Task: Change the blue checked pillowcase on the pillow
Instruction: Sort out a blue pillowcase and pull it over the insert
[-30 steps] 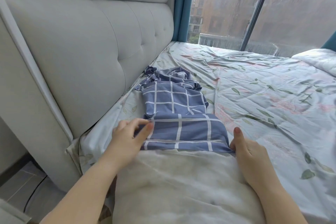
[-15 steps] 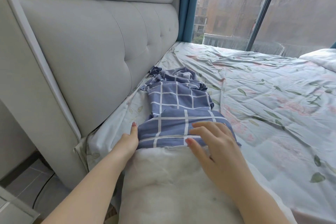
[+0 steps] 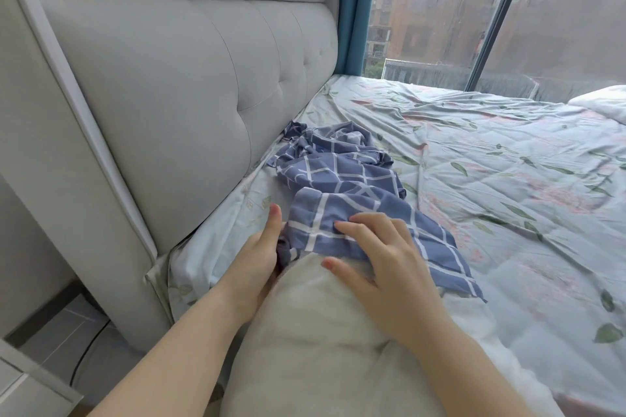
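A bare off-white pillow [image 3: 321, 349] lies lengthwise in front of me on the bed. The blue checked pillowcase [image 3: 342, 179] covers only its far end, and the rest is bunched toward the headboard. My left hand [image 3: 257, 257] is at the case's left edge, thumb pointing up, with its fingers tucked into the gathered fabric there. On top, my right hand [image 3: 382, 261] lies spread, fingertips pressing the case's hem and thumb resting on the pillow. The case's right corner trails loose on the sheet.
A grey padded headboard [image 3: 189, 105] rises close on the left. The floral bedsheet [image 3: 491, 173] stretches right toward a large window [image 3: 440, 10]. A white pillow or duvet corner [image 3: 606, 101] sits far right. Floor and a nightstand edge [image 3: 30, 382] show at lower left.
The pillowcase has slid further off, its right side now loose on the sheet. My left hand has closed in on the bunched left edge, and the right hand stays on the hem.
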`<state>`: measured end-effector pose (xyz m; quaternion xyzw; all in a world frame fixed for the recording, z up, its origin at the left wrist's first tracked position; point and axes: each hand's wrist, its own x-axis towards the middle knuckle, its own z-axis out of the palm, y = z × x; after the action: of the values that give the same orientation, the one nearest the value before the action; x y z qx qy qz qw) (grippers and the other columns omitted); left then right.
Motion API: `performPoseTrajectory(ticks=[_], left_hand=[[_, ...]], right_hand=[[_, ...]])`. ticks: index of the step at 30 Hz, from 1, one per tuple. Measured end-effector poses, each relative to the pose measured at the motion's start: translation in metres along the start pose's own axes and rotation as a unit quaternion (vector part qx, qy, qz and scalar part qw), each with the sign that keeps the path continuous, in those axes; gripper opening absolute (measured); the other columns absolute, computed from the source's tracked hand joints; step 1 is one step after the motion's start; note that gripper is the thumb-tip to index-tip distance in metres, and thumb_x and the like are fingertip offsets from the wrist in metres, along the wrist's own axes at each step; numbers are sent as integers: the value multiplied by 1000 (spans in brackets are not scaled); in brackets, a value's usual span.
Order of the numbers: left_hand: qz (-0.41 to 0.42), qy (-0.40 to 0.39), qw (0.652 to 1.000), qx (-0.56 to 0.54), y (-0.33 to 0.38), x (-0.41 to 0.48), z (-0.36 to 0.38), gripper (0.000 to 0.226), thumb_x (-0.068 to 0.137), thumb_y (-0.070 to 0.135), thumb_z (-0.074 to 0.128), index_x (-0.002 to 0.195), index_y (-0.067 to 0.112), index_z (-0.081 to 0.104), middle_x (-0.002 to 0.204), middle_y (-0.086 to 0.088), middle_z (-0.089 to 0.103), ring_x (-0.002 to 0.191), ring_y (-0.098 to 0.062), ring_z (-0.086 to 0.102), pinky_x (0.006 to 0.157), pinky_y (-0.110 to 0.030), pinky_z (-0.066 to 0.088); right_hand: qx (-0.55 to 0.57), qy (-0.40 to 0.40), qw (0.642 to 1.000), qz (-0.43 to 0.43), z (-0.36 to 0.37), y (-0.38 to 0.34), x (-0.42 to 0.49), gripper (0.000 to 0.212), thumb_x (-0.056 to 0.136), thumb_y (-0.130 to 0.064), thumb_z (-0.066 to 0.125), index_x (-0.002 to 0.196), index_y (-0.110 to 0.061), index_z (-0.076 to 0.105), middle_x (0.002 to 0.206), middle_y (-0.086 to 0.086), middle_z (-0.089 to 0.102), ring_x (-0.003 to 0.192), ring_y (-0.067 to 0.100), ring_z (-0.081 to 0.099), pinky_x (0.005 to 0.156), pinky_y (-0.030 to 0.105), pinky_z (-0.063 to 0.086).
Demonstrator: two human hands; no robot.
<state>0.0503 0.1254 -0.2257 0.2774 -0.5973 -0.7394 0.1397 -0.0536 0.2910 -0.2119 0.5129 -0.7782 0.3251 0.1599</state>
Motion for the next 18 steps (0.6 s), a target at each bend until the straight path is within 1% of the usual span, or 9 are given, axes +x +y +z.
performPoseTrajectory(ticks=[2,4,5,6,7,9,11,14,18], left_hand=[[24,1,1000,16,0,2,2,77,72,86,39,99,23,74,107,-7,72,100,-22,66,96,-35,48],[51,22,997,58,0,1,12,68,84,78,25,87,29,72,81,10,73,77,-3,68,75,-12,48],[61,33,994,79,3,-1,18,67,86,73,16,86,33,70,72,17,72,69,4,65,65,-8,45],[72,43,992,96,4,-2,24,68,82,71,10,87,36,68,71,19,71,71,7,64,63,-7,43],[73,57,991,99,3,0,29,70,77,71,7,88,36,67,73,19,71,79,5,63,69,-9,43],[74,72,991,81,4,-4,38,73,70,74,7,87,35,66,78,17,70,93,-6,63,88,-21,43],[67,59,995,55,1,-6,45,79,67,76,10,91,30,70,77,13,74,93,-8,66,98,-30,43],[74,40,996,33,-2,-11,53,75,71,74,15,91,30,72,78,13,75,89,-5,68,95,-28,47],[89,1,995,54,0,-8,58,70,74,72,12,92,37,69,78,22,73,87,6,64,82,-10,45]], right_hand=[[31,24,999,23,-2,4,1,72,86,-77,36,121,-21,65,117,-6,57,109,19,50,93,27,43],[37,48,998,23,-1,5,1,74,86,-78,36,117,-18,66,113,-6,58,103,18,50,89,25,41],[33,55,998,16,0,4,1,74,86,-78,37,115,-16,66,111,-6,58,101,18,50,88,25,42],[29,61,998,9,2,2,1,74,85,-78,38,112,-15,66,109,-6,58,99,17,50,86,26,44],[27,69,997,1,4,0,1,73,85,-78,40,110,-14,66,108,-6,58,98,17,49,85,27,45],[25,88,996,-13,6,-3,1,74,83,-78,43,106,-11,65,104,-3,59,94,19,49,81,29,45],[18,99,995,-28,7,-5,1,74,80,-81,44,104,-13,59,100,-1,57,88,21,48,75,30,44],[7,106,993,-46,8,-2,1,68,77,-83,45,100,-19,47,94,-1,55,82,20,47,70,31,41],[-4,136,990,-45,6,5,1,63,72,-76,55,82,-15,43,73,-2,49,65,20,47,54,33,44]])
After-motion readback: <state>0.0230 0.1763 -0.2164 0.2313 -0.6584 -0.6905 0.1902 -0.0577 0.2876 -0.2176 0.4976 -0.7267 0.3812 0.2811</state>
